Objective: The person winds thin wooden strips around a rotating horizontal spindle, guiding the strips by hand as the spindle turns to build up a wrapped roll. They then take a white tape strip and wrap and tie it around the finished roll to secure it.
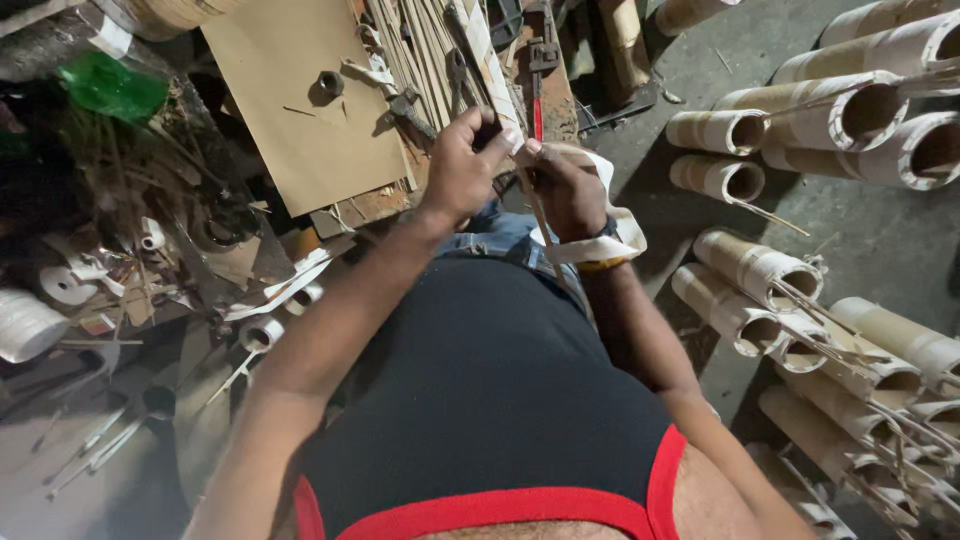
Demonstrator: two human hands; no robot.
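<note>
I am looking down at my two hands in front of my belly. My left hand (462, 165) is curled tight, and something small and dark sits in its fingers. I cannot tell what that small thing is. My right hand (566, 190) is curled too, and its fingers pinch a thin stick (541, 215). The stick runs down from between my hands toward my lap. A strip of white tape (612, 235) loops around my right hand and wrist. My two hands are just beside each other, nearly touching.

Past my hands lies a flat brown board (300, 110) with a dark nut (329, 84) on it. Next to the board are many thin sticks (425, 50) and a tool with a red handle (538, 110).

On my left are rolls of white tape (262, 332) and a green bottle (110, 86), mixed in with scraps.

On my right, on the grey floor (880, 240), lie lots of fat bamboo tubes (745, 265). Some have white tape wound around them, and some have thin sticks poking out of their open ends.
</note>
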